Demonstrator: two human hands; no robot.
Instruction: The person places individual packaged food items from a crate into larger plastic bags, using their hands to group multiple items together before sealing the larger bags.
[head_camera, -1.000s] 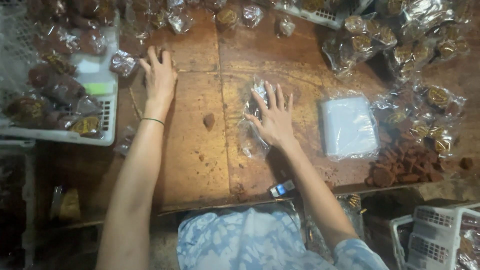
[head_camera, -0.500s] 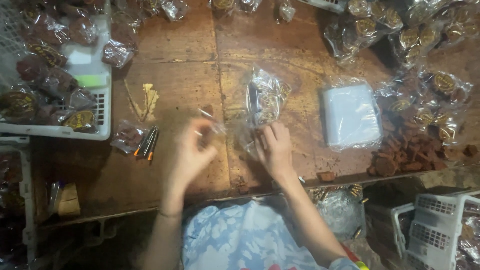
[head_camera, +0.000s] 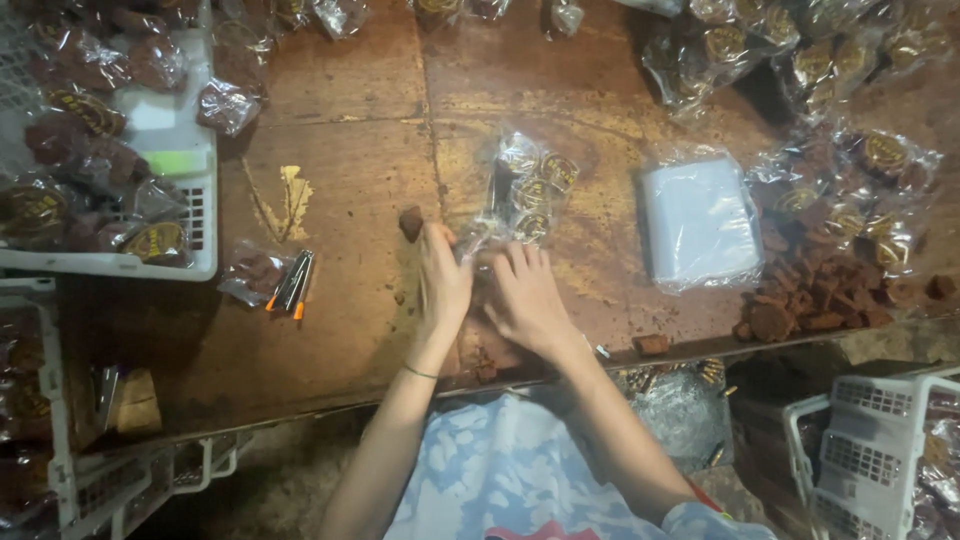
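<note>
Both hands meet at the near middle of a worn wooden table. My left hand pinches the near end of a clear plastic bag with round gold labels, which lies stretched away from me. My right hand grips the same end of the bag from the right, fingers curled over it. A small brown block of sweet lies on the wood just beyond my left fingertips. What is inside the bag under my hands is hidden.
A stack of empty clear bags lies to the right, with a pile of loose brown sweets beside it. Several filled packets crowd the far right. A white basket of packets stands left, near pens. Another white basket stands low right.
My left hand has drawn back from the far left by the basket to the bag. My right hand, which lay flat on the bag, has closed on its near end.
</note>
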